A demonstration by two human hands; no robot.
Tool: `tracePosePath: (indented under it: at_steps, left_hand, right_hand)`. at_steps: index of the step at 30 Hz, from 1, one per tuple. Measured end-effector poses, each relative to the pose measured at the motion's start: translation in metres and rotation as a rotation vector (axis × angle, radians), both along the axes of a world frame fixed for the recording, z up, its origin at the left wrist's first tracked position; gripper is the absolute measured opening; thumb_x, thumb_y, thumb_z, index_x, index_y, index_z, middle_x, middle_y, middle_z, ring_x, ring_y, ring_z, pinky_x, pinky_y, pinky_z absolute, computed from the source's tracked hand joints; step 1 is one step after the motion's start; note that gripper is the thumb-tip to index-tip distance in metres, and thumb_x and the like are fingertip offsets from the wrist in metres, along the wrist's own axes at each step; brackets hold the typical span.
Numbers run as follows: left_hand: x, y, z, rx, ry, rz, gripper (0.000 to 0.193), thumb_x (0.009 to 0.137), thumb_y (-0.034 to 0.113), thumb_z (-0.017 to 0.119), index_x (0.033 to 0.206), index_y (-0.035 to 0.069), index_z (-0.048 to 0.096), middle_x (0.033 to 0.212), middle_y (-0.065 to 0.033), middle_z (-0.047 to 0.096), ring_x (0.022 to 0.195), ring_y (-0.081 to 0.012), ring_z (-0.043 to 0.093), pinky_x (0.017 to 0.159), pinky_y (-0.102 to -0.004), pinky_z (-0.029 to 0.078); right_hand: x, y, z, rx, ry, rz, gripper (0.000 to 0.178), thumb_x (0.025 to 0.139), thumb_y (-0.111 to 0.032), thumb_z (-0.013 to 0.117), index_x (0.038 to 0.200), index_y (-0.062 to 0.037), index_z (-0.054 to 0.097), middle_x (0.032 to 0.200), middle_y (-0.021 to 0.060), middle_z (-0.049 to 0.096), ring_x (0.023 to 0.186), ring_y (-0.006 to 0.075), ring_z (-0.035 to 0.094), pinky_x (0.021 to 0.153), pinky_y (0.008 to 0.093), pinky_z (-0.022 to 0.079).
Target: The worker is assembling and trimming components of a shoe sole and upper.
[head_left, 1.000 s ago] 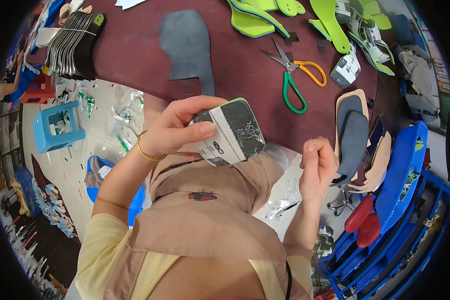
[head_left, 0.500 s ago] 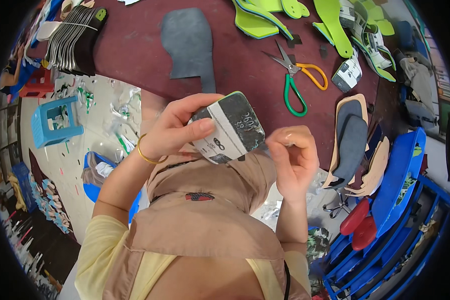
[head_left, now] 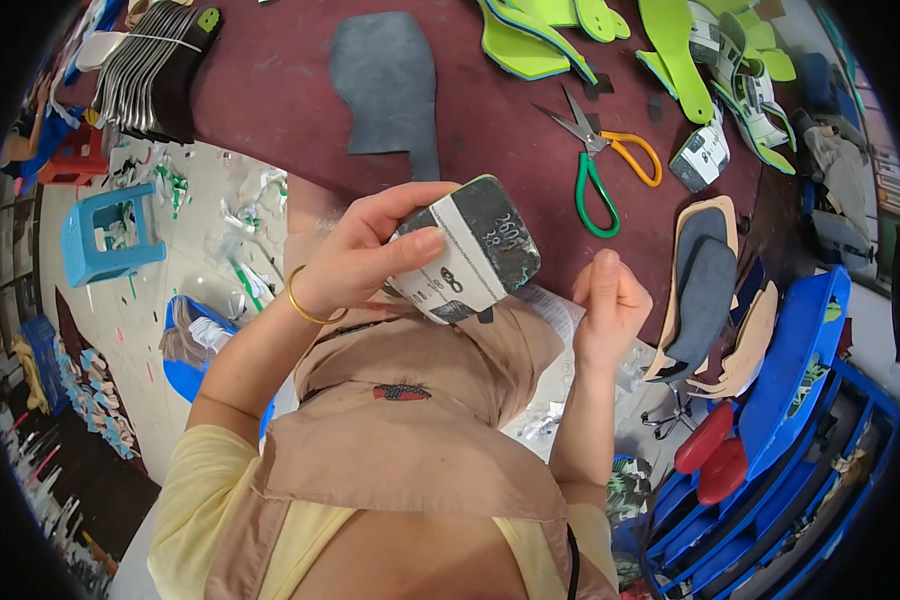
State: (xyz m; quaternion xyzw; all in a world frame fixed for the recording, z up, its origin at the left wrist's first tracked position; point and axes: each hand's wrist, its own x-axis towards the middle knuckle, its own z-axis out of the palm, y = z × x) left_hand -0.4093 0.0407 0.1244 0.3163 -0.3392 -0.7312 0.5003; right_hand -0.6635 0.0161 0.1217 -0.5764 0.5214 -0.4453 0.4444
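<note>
My left hand [head_left: 395,238] grips a dark, square-ended piece [head_left: 515,250] with a white printed paper band around it and a thin green edge along its top. The thumb lies across the band. Right of that piece, apart from it, my right hand [head_left: 612,308] is raised with its fingers curled in. What it pinches, if anything, is hidden. Beyond my hands on the dark red table, scissors [head_left: 597,143] with one green and one orange handle lie spread. Near them rests a smaller banded piece [head_left: 702,158]. A dark grey sole-shaped cutout [head_left: 385,85] lies flat beyond my left hand.
Bright green sole-shaped pieces [head_left: 676,60] pile up at the table's far right. At far left stands a tied stack of dark sheets [head_left: 155,80]. Beige and grey sole shapes [head_left: 708,270] sit near the right edge, beside a blue rack [head_left: 785,390]. A blue stool [head_left: 88,262] stands left.
My right hand has drawn away from the banded piece, to the right, and its fingers have curled tighter. The left hand still holds the piece, shifted slightly right and tilted.
</note>
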Motion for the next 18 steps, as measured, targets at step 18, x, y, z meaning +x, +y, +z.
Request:
tracePosePath:
  at_steps: [18]
  left_hand:
    - [-0.009,-0.001,0.007,0.017,-0.042,-0.058,0.047,0.089,0.016,0.061,0.13,0.0,0.047,0.119,-0.0071,0.059,0.106,-0.0122,0.056,0.09,-0.0284,0.046]
  right_hand:
    - [0.047,0.003,0.052,-0.054,-0.233,0.014,0.022,0.078,0.011,0.066,0.091,0.0007,0.052,0.085,0.0124,0.064,0.081,0.0145,0.061,0.072,0.0263,0.05]
